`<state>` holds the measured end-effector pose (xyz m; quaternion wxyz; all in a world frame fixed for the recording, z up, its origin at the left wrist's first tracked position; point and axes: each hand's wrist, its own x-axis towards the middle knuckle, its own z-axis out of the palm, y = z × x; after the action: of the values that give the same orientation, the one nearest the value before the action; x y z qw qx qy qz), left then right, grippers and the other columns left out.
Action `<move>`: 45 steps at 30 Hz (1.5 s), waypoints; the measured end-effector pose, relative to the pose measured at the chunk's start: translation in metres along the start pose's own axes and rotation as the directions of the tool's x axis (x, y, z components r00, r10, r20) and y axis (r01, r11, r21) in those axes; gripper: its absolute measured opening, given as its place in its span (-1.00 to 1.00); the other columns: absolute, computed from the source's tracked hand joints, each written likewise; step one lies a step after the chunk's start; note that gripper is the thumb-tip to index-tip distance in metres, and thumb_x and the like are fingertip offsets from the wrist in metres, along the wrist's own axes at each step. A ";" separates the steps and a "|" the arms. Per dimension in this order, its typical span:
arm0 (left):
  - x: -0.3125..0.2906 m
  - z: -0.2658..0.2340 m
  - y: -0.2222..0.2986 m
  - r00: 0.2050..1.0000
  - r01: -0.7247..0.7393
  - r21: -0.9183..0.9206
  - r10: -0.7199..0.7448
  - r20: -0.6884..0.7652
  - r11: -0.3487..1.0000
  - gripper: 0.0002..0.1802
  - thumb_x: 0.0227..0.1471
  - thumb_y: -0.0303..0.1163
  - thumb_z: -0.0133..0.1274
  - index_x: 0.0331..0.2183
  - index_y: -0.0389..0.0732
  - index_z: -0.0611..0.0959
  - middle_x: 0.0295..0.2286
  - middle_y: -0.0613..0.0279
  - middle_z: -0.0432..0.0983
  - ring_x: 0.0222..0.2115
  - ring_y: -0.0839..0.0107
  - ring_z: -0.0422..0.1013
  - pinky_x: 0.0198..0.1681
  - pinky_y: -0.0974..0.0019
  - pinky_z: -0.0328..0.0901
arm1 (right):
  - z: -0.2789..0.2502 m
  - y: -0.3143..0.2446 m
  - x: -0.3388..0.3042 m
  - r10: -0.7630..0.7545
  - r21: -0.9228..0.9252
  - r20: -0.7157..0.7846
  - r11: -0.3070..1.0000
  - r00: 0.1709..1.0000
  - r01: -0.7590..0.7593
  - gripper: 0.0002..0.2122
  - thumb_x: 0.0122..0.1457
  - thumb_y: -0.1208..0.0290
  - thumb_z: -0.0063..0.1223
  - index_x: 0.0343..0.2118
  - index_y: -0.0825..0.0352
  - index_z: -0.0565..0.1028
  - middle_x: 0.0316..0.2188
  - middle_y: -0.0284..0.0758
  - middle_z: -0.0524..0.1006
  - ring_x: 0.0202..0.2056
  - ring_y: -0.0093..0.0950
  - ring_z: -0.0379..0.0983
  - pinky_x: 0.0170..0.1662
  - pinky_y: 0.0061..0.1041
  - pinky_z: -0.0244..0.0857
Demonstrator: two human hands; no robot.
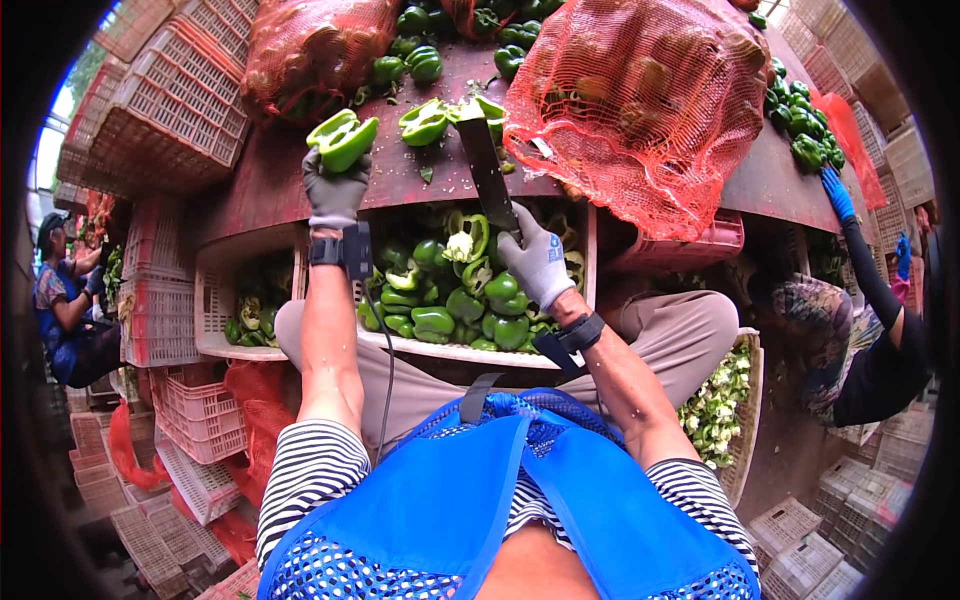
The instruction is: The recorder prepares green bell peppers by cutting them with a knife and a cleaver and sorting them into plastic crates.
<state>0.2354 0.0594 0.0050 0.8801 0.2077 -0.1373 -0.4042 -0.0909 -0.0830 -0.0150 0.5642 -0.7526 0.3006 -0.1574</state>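
Standing at a dark red table [280, 180], a person in a blue apron [470, 500] and striped sleeves works with both gloved hands. The left hand [333, 192] is raised over the table, fingers closed around a cut green pepper half [342, 138] with its hollow side showing. The right hand [535, 260] is clamped on the handle of a knife [486, 170]; its dark blade points away from the person, the tip touching a pepper piece [478, 108] on the table, just beside another piece [424, 122]. Below the hands, a white crate [440, 350] holds many cut peppers. Two red mesh sacks [640, 110] [315, 45] of peppers rest on the table. At the right, another person's arm in a blue glove [836, 195] reaches toward whole peppers [805, 125]. A basket of pale pepper cores [715, 400] sits by the right elbow.
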 end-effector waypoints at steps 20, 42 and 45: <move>-0.072 -0.001 -0.130 0.878 0.478 0.721 0.235 -0.418 -0.502 -0.13 -0.09 0.13 0.17 0.15 -0.14 0.35 0.04 -0.12 0.34 0.02 0.00 0.35 0.02 0.08 0.30 | -0.080 0.024 -0.011 0.006 0.261 -0.179 0.964 0.984 0.042 -0.63 0.14 0.43 0.04 0.04 0.30 0.40 -0.54 -0.35 0.53 -0.58 -0.65 0.43 -0.47 -0.59 0.32; -0.041 -0.007 -0.089 0.882 0.005 0.965 0.454 -0.127 0.261 -0.59 0.07 -0.33 0.09 -0.06 -0.29 0.50 -0.25 0.18 0.53 -0.32 0.46 0.46 -0.22 0.37 0.40 | -0.065 0.041 -0.031 -0.166 -0.011 -0.040 0.986 0.985 0.166 -0.59 0.12 0.27 0.04 0.05 0.24 0.38 -0.47 -0.11 0.57 -0.42 -0.16 0.55 -0.33 -0.25 0.38; 0.030 0.011 -0.063 0.829 0.130 0.958 0.558 0.037 -0.256 -0.41 0.01 -0.22 0.19 0.02 -0.34 0.47 -0.17 0.00 0.54 -0.18 0.20 0.48 -0.07 0.23 0.35 | -0.068 0.042 -0.035 -0.174 -0.025 -0.011 0.985 0.985 0.174 -0.58 0.12 0.27 0.04 0.06 0.22 0.37 -0.45 -0.11 0.58 -0.38 -0.12 0.55 -0.29 -0.21 0.39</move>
<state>0.2089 -0.0035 -0.0135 0.4464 0.8598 -0.2315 0.0888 -0.1690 -0.1197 -0.0295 0.5375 -0.7816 0.2393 -0.2073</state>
